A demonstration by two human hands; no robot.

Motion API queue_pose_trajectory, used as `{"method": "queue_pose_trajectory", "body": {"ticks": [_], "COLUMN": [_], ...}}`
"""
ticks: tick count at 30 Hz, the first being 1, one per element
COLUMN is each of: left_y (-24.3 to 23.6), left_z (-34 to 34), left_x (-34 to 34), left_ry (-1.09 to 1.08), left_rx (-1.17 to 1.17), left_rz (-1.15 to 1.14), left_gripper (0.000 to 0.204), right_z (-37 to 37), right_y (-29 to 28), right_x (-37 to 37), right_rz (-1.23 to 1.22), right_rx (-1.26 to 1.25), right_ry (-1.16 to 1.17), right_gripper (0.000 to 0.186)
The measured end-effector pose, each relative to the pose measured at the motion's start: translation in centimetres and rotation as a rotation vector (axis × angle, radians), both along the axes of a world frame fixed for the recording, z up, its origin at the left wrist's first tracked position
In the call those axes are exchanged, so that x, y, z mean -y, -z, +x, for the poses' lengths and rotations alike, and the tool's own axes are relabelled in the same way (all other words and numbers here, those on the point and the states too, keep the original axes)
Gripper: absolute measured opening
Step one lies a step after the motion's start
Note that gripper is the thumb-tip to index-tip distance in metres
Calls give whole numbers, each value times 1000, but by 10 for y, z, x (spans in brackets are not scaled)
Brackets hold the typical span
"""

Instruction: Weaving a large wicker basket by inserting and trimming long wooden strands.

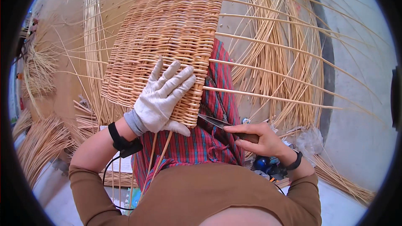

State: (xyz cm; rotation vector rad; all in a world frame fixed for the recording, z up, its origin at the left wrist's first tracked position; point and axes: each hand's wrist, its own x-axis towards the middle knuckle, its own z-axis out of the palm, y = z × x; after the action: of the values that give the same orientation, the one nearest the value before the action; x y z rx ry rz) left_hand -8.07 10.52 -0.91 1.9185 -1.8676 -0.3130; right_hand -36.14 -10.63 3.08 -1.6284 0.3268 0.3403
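Observation:
Across my lap lies a woven wicker panel (167, 29), with long rods (276, 94) sticking out from its right edge and more from its left and near edges. My left hand (163, 94), in a white glove, rests flat on the panel's near corner with its fingers spread. In my bare right hand (264, 140) is a knife (245, 136) with a dark handle, gripped between thumb and fingers. Its pointed metal blade reaches left to the panel's near right corner; whether it touches the wicker I cannot tell. A red plaid cloth (188, 148) covers my lap beneath.
Loose rods (276, 67) lie in a heap on the floor at the right, beside a pale wall (360, 58). More bundles (44, 146) are at the left. A clear plastic bag (310, 142) and a dark blue round object (261, 164) sit near my right wrist.

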Motion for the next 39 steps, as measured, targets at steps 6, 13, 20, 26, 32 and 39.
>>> {"method": "queue_pose_trajectory", "body": {"ticks": [6,13,20,26,32,39], "left_y": [6,27,33,29,26,26], "left_z": [-1,-8,-7,-3,-3,-2], "left_x": [2,1,2,0,-3,-3], "left_ry": [12,3,34,37,29,50], "left_rx": [-27,-1,0,-56,-54,-50], "left_rz": [3,-50,-26,-58,-46,-59], "left_gripper": [130,128,121,119,119,124], "right_z": [11,41,32,57,67,63], "right_y": [3,-19,13,-3,-6,5], "right_x": [14,34,25,32,32,7], "right_rz": [-86,-768,-579,-203,274,-284], "right_rx": [94,323,203,54,-414,198], "right_ry": [-68,-378,-356,-291,-190,-286], "right_gripper": [46,50,45,44,41,49]}}
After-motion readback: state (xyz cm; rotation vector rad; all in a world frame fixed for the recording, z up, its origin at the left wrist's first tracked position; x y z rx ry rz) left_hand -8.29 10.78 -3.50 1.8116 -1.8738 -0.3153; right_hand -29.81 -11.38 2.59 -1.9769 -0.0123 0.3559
